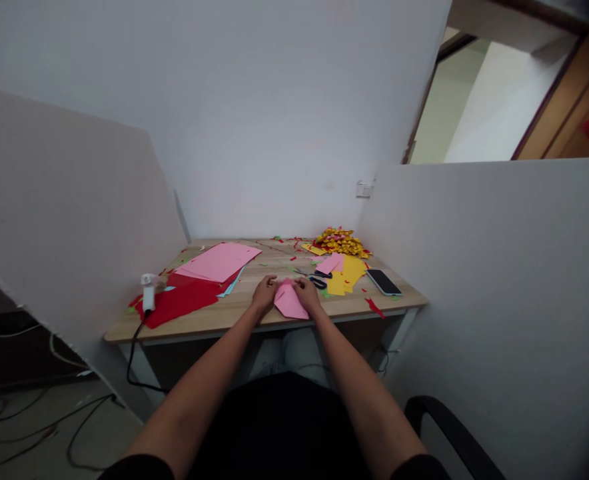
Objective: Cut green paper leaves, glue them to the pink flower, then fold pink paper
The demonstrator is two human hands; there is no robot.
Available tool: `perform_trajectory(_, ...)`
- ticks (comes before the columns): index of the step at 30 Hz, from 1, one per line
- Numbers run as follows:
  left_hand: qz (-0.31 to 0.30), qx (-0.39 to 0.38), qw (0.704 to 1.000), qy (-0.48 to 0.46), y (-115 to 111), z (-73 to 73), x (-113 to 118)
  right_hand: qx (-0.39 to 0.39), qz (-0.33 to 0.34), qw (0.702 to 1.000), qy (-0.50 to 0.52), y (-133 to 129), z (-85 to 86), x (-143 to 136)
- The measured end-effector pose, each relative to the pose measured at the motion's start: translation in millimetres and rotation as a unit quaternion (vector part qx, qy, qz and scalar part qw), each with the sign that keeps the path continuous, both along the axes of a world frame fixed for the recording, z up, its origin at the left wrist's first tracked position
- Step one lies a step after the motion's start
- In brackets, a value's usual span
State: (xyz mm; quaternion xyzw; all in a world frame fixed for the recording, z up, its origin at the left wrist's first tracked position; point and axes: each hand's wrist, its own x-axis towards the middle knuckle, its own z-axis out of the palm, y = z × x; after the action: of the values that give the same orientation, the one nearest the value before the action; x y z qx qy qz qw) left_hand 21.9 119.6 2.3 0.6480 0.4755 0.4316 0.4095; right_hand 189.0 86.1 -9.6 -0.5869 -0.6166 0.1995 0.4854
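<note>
A folded sheet of pink paper (291, 305) lies at the table's near edge, in front of my body. Its far end narrows and shows folded flaps. My left hand (264, 293) has its curled fingers at the far left side of the sheet. On the opposite side my right hand (306, 295) pinches the far right part of the same paper. Black-handled scissors (318, 283) rest just beyond my right hand. Small pink sheets (330, 263) and yellow paper pieces (353, 272) lie to the right of the scissors.
Large pink sheets (219, 261) and red paper (182, 301) cover the table's left side, near a white device (148, 293) with a black cable. A pile of yellow folded pieces (342, 243) sits at the back right. A phone (384, 282) lies right. White partitions (499, 267) flank the table.
</note>
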Motion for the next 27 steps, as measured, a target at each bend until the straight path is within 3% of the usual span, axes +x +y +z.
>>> perform_trajectory(8, -0.092, -0.050, 0.987, -0.119, -1.4, -8.9, -2.1, 0.035, -0.034, 0.998, 0.036, -5.5, 4.7, 1.3)
perform_trajectory(14, -0.113, -0.026, 0.979, -0.169, 1.0, -11.6, -10.6, 0.031, 0.027, 0.999, 0.016, -9.2, 5.7, -3.6)
perform_trajectory(22, -0.202, -0.060, 0.966, -0.149, 0.4, -17.3, -13.3, 0.008, 0.089, 0.996, 0.025, -2.4, -2.7, -0.6)
perform_trajectory(27, -0.179, -0.065, 0.968, -0.163, 6.5, -20.8, -11.0, -0.015, 0.105, 0.992, 0.065, 1.6, -9.3, 2.1)
